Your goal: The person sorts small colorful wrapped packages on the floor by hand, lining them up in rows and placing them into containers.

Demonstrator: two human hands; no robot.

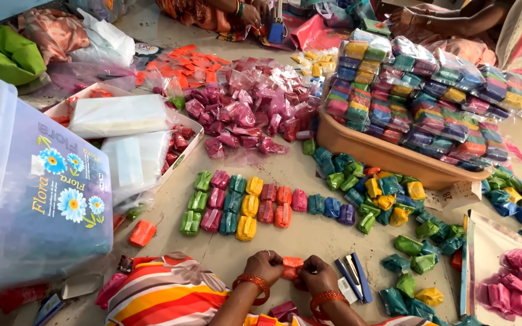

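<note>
Both my hands meet low in the view over a small orange packet. My left hand and my right hand each pinch one end of it, fingers closed. Red bangles ring both wrists. Just beyond my hands, small colour packets lie in neat rows on the floor: green, pink, teal, yellow, red, blue, purple. A blue stapler rests right beside my right hand.
A tan tray piled with bundled multicolour packets stands at the right. Loose packets scatter before it. A translucent tub and a cardboard box sit at the left. Pink packet heap behind. Other people's hands work at the top.
</note>
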